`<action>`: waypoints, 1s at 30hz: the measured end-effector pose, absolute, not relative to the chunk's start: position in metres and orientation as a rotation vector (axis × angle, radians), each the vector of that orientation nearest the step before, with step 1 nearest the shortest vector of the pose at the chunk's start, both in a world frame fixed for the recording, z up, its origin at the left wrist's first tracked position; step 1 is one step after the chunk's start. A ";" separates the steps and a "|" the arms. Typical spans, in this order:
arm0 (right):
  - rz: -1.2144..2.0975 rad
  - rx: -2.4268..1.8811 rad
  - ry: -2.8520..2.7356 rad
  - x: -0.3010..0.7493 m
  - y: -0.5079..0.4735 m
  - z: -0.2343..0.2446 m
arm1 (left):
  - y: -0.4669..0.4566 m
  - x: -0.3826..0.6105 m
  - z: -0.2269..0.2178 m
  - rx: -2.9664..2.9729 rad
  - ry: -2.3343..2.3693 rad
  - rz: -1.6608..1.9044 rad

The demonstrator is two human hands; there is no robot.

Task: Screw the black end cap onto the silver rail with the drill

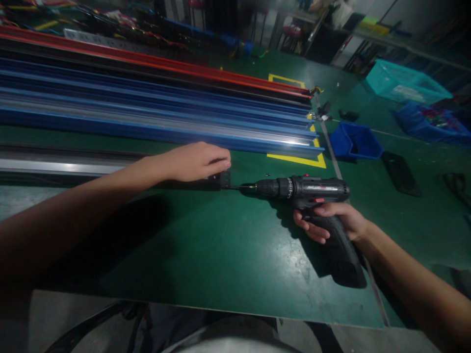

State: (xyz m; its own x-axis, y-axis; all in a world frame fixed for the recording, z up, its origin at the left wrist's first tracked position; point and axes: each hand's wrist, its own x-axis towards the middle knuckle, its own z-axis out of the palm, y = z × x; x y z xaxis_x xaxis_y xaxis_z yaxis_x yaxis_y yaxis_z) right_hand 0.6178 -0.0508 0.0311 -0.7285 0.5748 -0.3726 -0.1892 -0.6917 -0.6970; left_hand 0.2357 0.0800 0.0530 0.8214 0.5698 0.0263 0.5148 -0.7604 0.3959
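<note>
My right hand is wrapped round the handle of a black cordless drill, which lies level and points left. Its long thin bit reaches the black end piece of a dark metal profile. Over that same end my left hand rests on the profile, fingers curled over its top and partly hidden. A small dark bit of something lies on the green table just above the drill's chuck.
Several blue profiles and a red one lie lengthwise behind. Yellow tape marks their right ends. Blue bins and a teal crate stand at the right. Wires are heaped at the back left.
</note>
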 end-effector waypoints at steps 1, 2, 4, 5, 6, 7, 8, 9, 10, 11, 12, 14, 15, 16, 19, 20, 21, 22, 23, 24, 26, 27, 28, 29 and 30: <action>2.411 -0.808 -0.899 0.618 -0.051 0.031 | 0.080 0.236 0.053 2.628 0.820 0.201; 2.413 -0.798 -0.899 0.617 -0.051 0.031 | 0.080 0.236 0.053 2.626 0.822 0.201; 2.415 -0.774 -0.900 0.617 -0.050 0.031 | 0.080 0.235 0.054 2.622 0.818 0.205; 2.417 -0.767 -0.900 0.617 -0.050 0.030 | 0.080 0.235 0.054 2.621 0.815 0.208; 2.417 -0.764 -0.900 0.617 -0.050 0.030 | 0.080 0.235 0.054 2.622 0.814 0.212; 2.416 -0.760 -0.900 0.617 -0.050 0.030 | 0.079 0.236 0.054 2.623 0.814 0.214; 2.414 -0.763 -0.899 0.618 -0.050 0.030 | 0.079 0.236 0.054 2.626 0.815 0.216; 2.414 -0.764 -0.897 0.618 -0.050 0.030 | 0.079 0.236 0.053 2.629 0.814 0.218; 2.413 -0.768 -0.895 0.618 -0.050 0.030 | 0.079 0.236 0.053 2.632 0.813 0.218; 2.413 -0.776 -0.892 0.618 -0.050 0.030 | 0.080 0.236 0.053 2.634 0.812 0.219; 2.415 -0.785 -0.889 0.618 -0.050 0.030 | 0.080 0.236 0.053 2.635 0.810 0.219; 2.417 -0.802 -0.885 0.618 -0.051 0.032 | 0.080 0.235 0.053 2.633 0.811 0.213; 2.416 -0.808 -0.886 0.618 -0.051 0.032 | 0.080 0.235 0.052 2.631 0.813 0.210; 2.416 -0.809 -0.886 0.617 -0.051 0.033 | 0.080 0.235 0.052 2.630 0.813 0.207; 2.416 -0.793 -0.888 0.617 -0.050 0.033 | 0.080 0.235 0.052 2.631 0.807 0.211; 2.418 -0.789 -0.888 0.617 -0.050 0.032 | 0.080 0.235 0.052 2.632 0.807 0.214; 2.421 -0.781 -0.887 0.617 -0.050 0.032 | 0.080 0.235 0.052 2.632 0.808 0.215; 2.422 -0.772 -0.885 0.617 -0.050 0.032 | 0.080 0.235 0.053 2.632 0.809 0.216; 2.425 -0.767 -0.882 0.617 -0.050 0.031 | 0.079 0.235 0.053 2.631 0.811 0.215; 2.428 -0.757 -0.879 0.617 -0.050 0.031 | 0.079 0.235 0.053 2.630 0.813 0.215; 2.431 -0.750 -0.871 0.618 -0.051 0.031 | 0.079 0.235 0.053 2.629 0.814 0.214; 2.431 -0.753 -0.868 0.618 -0.051 0.031 | 0.080 0.235 0.053 2.629 0.814 0.213; 2.432 -0.755 -0.866 0.618 -0.051 0.031 | 0.080 0.235 0.053 2.630 0.815 0.211; 2.432 -0.757 -0.863 0.618 -0.051 0.031 | 0.080 0.235 0.053 2.632 0.813 0.209; 2.432 -0.756 -0.862 0.618 -0.051 0.031 | 0.080 0.235 0.053 2.634 0.812 0.208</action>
State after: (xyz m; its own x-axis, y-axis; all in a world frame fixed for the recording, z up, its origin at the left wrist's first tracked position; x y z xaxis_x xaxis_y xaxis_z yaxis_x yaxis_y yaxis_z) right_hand 0.6185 -0.0509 0.0313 -0.7491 0.5671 -0.3424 -0.2247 -0.7038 -0.6740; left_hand 0.2348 0.0799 0.0526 0.8225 0.5680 0.0300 0.5127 -0.7631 0.3935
